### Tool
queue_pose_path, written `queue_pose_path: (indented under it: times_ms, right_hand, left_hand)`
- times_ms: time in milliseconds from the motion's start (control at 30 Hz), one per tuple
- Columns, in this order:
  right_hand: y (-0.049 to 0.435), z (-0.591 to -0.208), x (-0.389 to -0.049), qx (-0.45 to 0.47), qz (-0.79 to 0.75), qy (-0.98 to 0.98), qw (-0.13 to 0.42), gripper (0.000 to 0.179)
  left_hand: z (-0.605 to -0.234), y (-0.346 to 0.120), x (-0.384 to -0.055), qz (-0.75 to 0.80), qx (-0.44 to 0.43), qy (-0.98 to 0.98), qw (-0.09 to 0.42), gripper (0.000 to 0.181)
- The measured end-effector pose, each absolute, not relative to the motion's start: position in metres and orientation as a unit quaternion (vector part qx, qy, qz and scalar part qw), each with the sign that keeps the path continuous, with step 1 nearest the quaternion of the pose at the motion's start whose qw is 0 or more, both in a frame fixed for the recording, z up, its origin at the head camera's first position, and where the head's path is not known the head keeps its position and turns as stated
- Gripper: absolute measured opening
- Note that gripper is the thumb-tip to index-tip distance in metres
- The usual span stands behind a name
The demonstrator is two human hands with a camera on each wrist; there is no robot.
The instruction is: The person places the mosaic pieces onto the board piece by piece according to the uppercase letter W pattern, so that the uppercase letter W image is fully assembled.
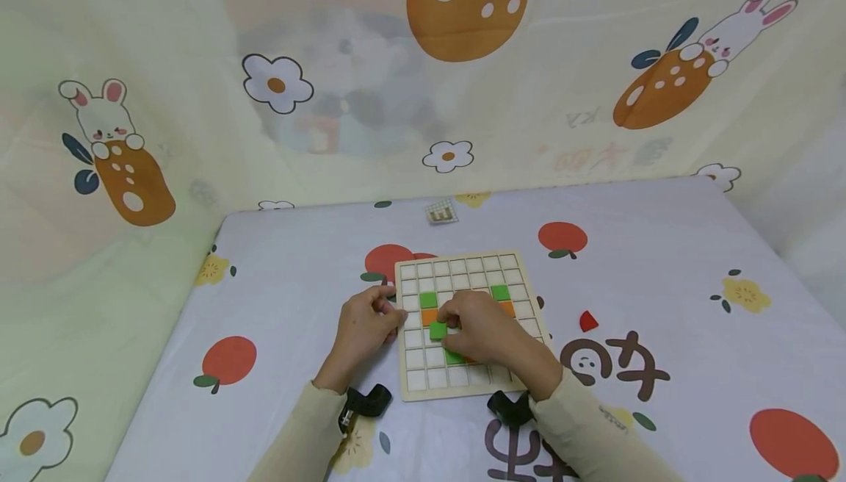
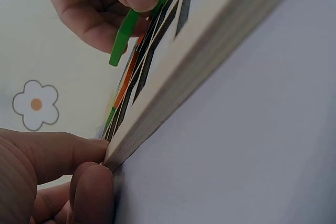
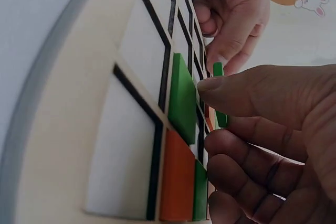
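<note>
A square wooden grid board (image 1: 415, 358) with white cells lies on the table. My left hand (image 1: 360, 331) grips its left edge, thumb on the rim and curled fingers against the side. Above the board, my right hand (image 1: 485, 328) pinches a green square tile (image 2: 123, 38) between thumb and fingers. That tile is tilted in the left wrist view and just clear of the grid. Other green tiles (image 1: 428, 300) and orange tiles (image 1: 429, 317) sit in cells nearby. Lower down, a green tile (image 3: 182, 98) adjoins an orange tile (image 3: 177, 174). My right hand hides part of the middle cells.
A small red piece (image 1: 587, 322) lies on the printed tablecloth (image 1: 297, 276) to the right of the board. Behind the board is a small packet with a grid pattern (image 1: 441, 211). A patterned cloth wall (image 1: 357, 173) stands at the back.
</note>
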State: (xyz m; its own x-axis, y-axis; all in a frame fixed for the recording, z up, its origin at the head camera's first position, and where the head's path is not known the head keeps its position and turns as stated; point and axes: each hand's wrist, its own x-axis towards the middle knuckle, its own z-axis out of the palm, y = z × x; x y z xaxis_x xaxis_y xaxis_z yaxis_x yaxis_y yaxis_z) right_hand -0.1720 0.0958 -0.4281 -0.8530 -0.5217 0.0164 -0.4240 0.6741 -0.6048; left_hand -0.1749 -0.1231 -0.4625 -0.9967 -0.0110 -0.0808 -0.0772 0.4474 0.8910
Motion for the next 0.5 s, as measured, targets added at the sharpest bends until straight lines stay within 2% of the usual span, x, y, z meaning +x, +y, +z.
queue_pose_path:
  times_ms: [500]
  right_hand:
    - [0.0861,-0.432,-0.1702,-0.244,-0.302,0.916,0.096,0.018]
  left_hand:
    - [-0.4631,-0.1238,-0.1745,0.525,-0.028,0.85,0.035,0.04]
